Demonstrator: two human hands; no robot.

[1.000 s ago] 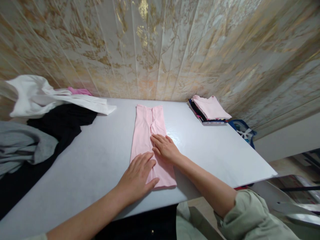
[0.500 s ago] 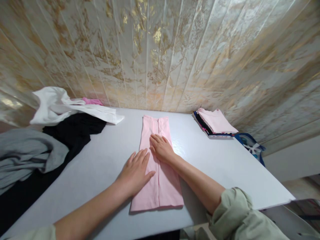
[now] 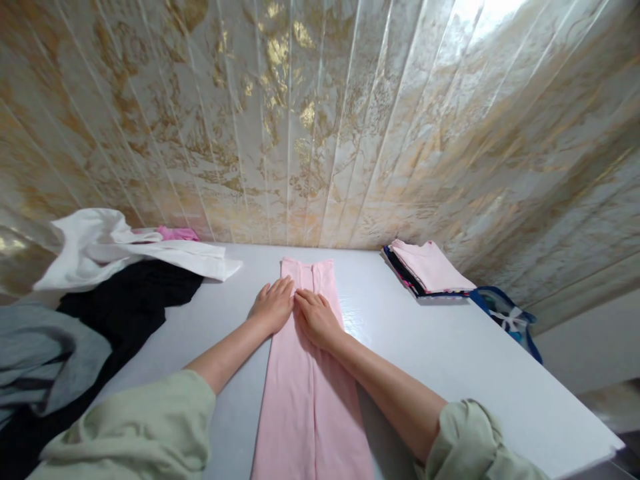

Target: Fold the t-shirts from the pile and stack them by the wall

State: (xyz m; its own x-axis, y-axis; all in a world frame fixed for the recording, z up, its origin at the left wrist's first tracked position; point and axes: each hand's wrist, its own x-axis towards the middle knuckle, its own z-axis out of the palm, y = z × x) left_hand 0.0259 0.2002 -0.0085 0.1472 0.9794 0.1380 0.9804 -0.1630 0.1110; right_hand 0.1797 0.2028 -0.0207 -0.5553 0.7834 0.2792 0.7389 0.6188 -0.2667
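Note:
A pink garment, folded into a long narrow strip with a seam line down its middle, lies flat on the white table. Across its upper left edge rests my left hand, palm down with the fingers stretched out. My right hand lies flat on the cloth just beside it, fingers extended toward the far end. The fingertips of both hands come close together near the middle. Neither hand grips the fabric. The near end of the garment runs out of the frame.
On the left lie a loose white garment, a black one, a grey one and a bit of bright pink cloth. A folded stack topped with pale pink sits at the back right, beside a blue-rimmed bag. A patterned curtain hangs behind.
My left hand has slid forward along the garment to lie beside the right hand. The view has tilted up, so things sit lower and the garment's near end has left the frame.

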